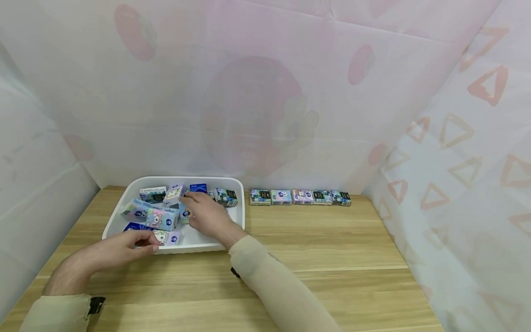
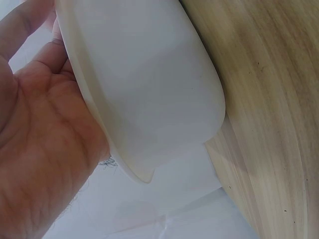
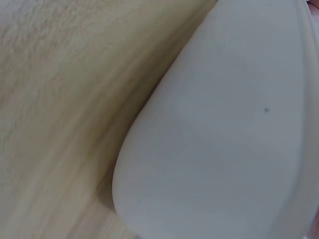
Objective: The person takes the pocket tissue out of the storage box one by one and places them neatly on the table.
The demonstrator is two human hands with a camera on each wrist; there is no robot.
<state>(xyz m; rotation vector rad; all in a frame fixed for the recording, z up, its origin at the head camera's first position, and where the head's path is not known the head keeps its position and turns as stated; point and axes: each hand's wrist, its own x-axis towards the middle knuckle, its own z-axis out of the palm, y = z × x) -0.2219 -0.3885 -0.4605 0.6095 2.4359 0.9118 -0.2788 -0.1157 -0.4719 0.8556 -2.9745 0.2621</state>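
Observation:
A white plastic tub [image 1: 238, 216] holds several small tissue packs in blue, purple and dark floral prints. My left hand [image 1: 120, 249] grips the tub's front-left rim, thumb outside and fingers over the edge; the left wrist view shows this hand [image 2: 50, 119] against the rim. Inside the tub reaches my right hand [image 1: 209, 216], its fingers extended leftward. Its fingertips are at a purple tissue pack [image 1: 174, 193], above a blue-green pack [image 1: 185, 214]. Whether they touch the purple pack is hard to see. Only the tub's outer wall [image 3: 209, 129] fills the right wrist view.
Right of the tub, a row of tissue packs lies along the back wall: a dark floral pack [image 1: 260, 197], a light blue one [image 1: 281, 197], a purple one [image 1: 302, 197] and further dark ones [image 1: 341, 198]. The wooden table [image 1: 311, 258] is bounded by white printed sheets [image 1: 257, 115].

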